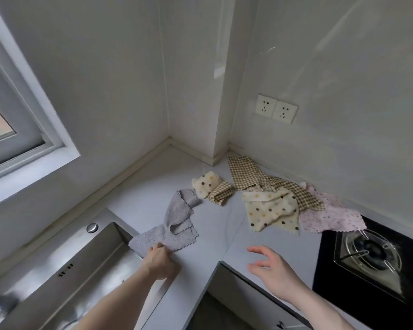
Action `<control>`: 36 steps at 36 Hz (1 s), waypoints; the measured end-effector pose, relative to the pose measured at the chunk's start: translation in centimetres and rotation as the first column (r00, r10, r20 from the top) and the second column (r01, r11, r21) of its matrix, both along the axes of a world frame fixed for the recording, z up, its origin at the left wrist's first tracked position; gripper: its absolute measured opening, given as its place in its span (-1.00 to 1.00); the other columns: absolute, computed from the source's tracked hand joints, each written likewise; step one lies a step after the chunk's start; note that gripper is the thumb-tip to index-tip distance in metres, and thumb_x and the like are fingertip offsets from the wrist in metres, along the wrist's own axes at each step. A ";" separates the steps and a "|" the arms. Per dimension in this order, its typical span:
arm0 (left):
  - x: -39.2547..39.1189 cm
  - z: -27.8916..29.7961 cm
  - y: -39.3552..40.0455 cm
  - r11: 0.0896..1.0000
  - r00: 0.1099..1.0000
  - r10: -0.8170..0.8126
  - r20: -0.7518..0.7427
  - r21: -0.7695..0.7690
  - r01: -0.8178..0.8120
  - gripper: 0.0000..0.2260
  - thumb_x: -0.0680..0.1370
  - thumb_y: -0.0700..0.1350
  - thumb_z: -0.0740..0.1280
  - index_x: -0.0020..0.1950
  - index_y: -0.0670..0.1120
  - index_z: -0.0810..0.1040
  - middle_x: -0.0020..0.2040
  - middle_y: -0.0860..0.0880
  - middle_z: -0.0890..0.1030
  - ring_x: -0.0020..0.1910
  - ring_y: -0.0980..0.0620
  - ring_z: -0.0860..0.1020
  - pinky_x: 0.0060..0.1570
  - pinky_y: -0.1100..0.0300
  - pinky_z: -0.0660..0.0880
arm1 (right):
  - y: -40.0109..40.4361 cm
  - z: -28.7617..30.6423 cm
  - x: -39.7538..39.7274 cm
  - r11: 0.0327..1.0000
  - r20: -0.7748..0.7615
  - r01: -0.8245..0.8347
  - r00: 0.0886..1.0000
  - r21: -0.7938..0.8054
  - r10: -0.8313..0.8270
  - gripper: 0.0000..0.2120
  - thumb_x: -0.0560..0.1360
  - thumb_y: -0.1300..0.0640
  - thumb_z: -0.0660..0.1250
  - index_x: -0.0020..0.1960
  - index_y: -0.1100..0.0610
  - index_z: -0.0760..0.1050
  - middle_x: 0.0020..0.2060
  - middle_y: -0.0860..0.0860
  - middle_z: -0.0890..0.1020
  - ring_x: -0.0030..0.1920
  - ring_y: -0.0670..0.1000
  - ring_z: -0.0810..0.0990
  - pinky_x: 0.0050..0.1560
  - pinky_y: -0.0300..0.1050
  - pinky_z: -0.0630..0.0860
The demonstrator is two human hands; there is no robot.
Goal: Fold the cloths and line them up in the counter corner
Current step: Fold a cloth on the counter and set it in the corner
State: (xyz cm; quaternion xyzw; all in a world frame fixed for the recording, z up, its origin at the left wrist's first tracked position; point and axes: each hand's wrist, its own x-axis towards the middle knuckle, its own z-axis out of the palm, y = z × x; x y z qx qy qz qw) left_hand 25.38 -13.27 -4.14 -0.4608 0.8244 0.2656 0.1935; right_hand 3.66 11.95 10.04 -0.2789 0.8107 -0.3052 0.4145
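Starting on the first cloth: left hand taking hold of the grey cloth, nothing folded yet.

Left hand [161, 257] is pinching the near edge of the grey cloth [174, 221], which is lying crumpled and stretched out on the counter [224, 236] beside the sink [81, 265]. Right hand [272, 267] is hovering over the counter edge with fingers spread, holding nothing. Other cloths are waiting loose nearer the corner: a small dotted cream cloth [206, 183] touching a small checked cloth [221, 192], then a bigger pile of checked cloth [260, 177], dotted cream cloth [272, 211] and pink cloth [332, 216] overlapping by the stove [367, 253]. Next move probably needs the right hand taking another corner so the grey cloth can be spread flat, then folded.
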 end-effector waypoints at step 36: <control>-4.9 24.4 7.2 0.966 0.742 -0.189 -0.643 0.015 0.259 -0.87 0.51 -0.19 0.42 -0.05 0.00 0.74 -0.16 0.16 0.73 -0.16 0.28 0.67 -0.06 0.38 0.57 | -0.7 5.2 3.4 0.926 -0.235 -0.059 0.971 -0.374 -0.033 -0.74 0.40 -0.22 0.51 0.06 -0.38 0.58 0.05 -0.41 0.59 0.05 -0.26 0.56 -0.01 -0.29 0.54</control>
